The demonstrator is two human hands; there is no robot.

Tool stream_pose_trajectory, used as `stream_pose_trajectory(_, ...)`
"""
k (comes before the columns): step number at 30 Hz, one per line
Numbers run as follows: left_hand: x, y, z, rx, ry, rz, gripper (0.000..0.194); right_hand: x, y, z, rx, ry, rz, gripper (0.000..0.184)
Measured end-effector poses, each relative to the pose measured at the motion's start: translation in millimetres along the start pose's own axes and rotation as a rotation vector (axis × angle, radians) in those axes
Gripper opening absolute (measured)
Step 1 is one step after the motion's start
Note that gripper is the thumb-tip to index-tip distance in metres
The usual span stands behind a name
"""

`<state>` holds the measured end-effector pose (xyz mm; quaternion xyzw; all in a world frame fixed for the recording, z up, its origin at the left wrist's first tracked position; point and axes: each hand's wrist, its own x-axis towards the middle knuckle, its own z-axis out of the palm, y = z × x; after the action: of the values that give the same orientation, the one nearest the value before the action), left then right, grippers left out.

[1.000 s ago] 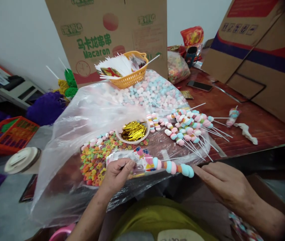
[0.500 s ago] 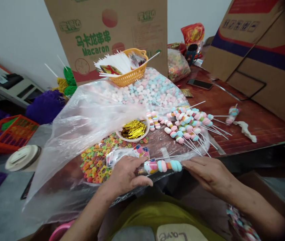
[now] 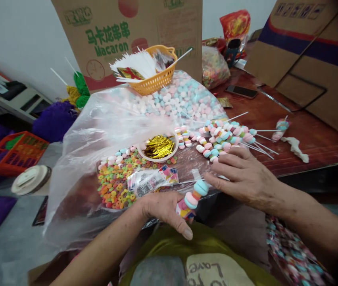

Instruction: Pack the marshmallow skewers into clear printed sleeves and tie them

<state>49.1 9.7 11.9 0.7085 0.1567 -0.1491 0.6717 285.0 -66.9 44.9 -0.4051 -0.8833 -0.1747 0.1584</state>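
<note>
My left hand (image 3: 169,212) is closed round a marshmallow skewer (image 3: 192,200) in a printed wrapper. Its blue and pink twists, with an orange piece between, point up and to the right. My right hand (image 3: 243,178) hangs just past the skewer's blue end, its fingers stretched out and apart. Under and behind those fingers lies a pile of marshmallow skewers (image 3: 225,137) with white sticks. Printed clear wrappers (image 3: 148,180) lie beyond my left wrist. A round white bowl (image 3: 176,150) of gold twist ties (image 3: 159,146) stands behind them.
Fruit-coloured candy rings (image 3: 115,184) lie at the left on plastic sheeting (image 3: 76,174). Loose marshmallows (image 3: 183,95) spread behind, below a yellow basket (image 3: 154,82) of white sticks. Cardboard boxes (image 3: 109,39) rise at the back and right. A phone (image 3: 242,91) lies on the red table.
My left hand has drawn the skewer towards me and tilted it upward. The right hand has moved off its blue end, up over the pile, with its fingers spreading.
</note>
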Motion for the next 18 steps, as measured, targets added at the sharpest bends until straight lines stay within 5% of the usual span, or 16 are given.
stream_pose_trajectory(5,0.0,-3.1,-4.3,-0.082,0.075,-0.064,0.028,-8.8,-12.2,11.5,0.095,-0.002,0.008,0.019)
stream_pose_trajectory(12,5.5,3.3,2.3,0.459,0.403,-0.063,0.039,-19.0,-23.6,29.8,0.119,-0.062,0.089,0.023)
stream_pose_trajectory(15,2.6,9.6,4.5,0.344,0.313,0.037,0.058,-17.7,-21.0,21.7,0.082,-0.032,0.108,0.022)
stream_pose_trajectory(18,-0.3,8.5,3.1,0.002,0.087,0.075,0.078,-17.2,-22.1,14.6,0.087,0.036,0.028,0.020)
